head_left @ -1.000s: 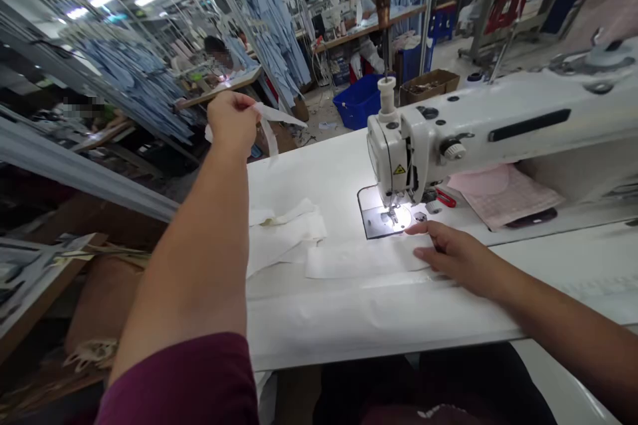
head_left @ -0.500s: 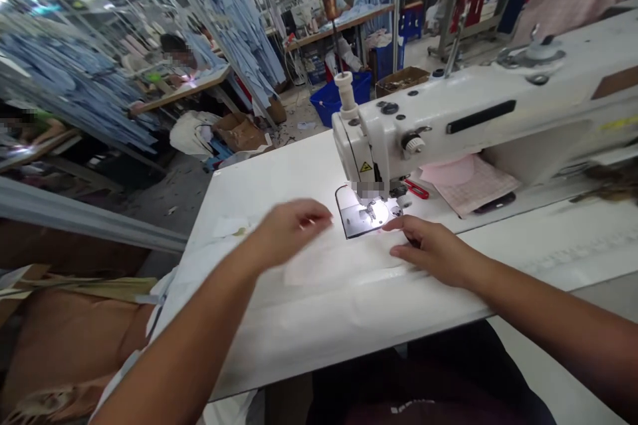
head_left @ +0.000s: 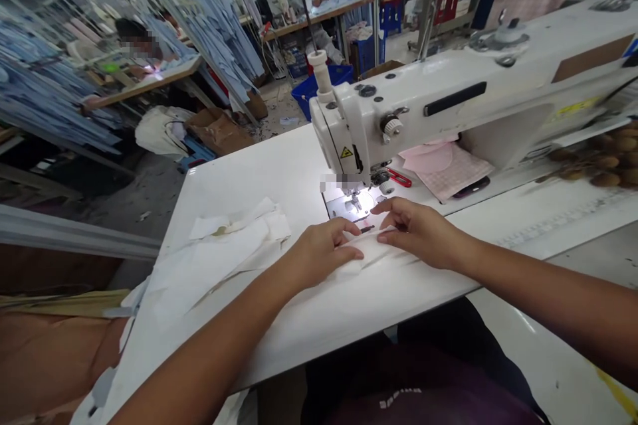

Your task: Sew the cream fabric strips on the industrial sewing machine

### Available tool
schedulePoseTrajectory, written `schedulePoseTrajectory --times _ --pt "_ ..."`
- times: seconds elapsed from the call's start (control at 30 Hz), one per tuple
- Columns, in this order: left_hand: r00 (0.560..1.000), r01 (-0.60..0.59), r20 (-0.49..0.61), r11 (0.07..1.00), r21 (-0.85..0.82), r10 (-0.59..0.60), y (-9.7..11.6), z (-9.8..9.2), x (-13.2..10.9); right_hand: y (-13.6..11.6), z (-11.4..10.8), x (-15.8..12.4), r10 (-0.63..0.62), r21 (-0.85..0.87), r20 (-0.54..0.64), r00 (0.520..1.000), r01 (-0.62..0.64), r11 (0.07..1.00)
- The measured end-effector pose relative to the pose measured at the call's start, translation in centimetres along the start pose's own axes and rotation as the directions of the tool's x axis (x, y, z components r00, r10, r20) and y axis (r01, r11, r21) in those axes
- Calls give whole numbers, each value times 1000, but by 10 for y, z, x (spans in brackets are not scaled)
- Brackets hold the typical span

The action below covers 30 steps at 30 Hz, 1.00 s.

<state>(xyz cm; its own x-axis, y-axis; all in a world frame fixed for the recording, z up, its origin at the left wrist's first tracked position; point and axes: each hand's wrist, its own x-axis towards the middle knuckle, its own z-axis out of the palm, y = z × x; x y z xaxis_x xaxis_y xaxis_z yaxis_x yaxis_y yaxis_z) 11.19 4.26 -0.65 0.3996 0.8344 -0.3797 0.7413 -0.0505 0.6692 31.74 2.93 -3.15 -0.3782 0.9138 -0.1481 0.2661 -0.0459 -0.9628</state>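
A thin white fabric piece point(head_left: 356, 262) lies at the front of the sewing machine point(head_left: 343, 126), between my hands. My left hand point(head_left: 326, 249) pinches its left part, thumb and fingers nearly together. On its right edge, my right hand point(head_left: 411, 232) closes thumb and fingertips over the cloth. Just behind the fabric is the lit needle plate point(head_left: 339, 208), with the presser foot above it. A small dark object point(head_left: 367, 228) shows between my hands at the fabric's rear edge. More white cloth pieces point(head_left: 239, 242) lie in a loose pile left of my left hand.
Pink checked fabric point(head_left: 448, 169) and a red thread snipper point(head_left: 399, 177) lie under and beside the machine arm. A white table point(head_left: 279, 166) extends left. Beyond it are a blue basket point(head_left: 302, 96), hanging blue garments and people at other tables.
My left hand has come down onto the white fabric and closed on it. My right hand has closed on its right edge. The view has shifted, showing the white pile more clearly.
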Motion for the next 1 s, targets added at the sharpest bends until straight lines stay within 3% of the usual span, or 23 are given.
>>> schedulePoseTrajectory --times 0.17,0.33,0.53,0.7,0.83,1.0 --pt "999 -34 39 993 114 29 -2 -21 -12 -5 9 6 3 34 -6 1000 -3 999" --pt "993 -1 112 937 348 -41 -8 -37 -11 -4 15 12 32 -126 -40 999 -37 991" --pt "991 -116 -52 980 162 126 -3 -12 8 0 14 13 11 -189 -57 998 -22 982" --pt "996 -69 -58 993 -98 63 3 3 23 0 12 12 25 -170 -56 998 -34 985" --pt "989 -78 -136 991 -113 62 1 7 24 2 8 12 32 -98 -38 999 -35 995" --pt "986 -97 -142 993 -67 86 1 8 23 7 5 12 50 -8 -58 997 -51 999"
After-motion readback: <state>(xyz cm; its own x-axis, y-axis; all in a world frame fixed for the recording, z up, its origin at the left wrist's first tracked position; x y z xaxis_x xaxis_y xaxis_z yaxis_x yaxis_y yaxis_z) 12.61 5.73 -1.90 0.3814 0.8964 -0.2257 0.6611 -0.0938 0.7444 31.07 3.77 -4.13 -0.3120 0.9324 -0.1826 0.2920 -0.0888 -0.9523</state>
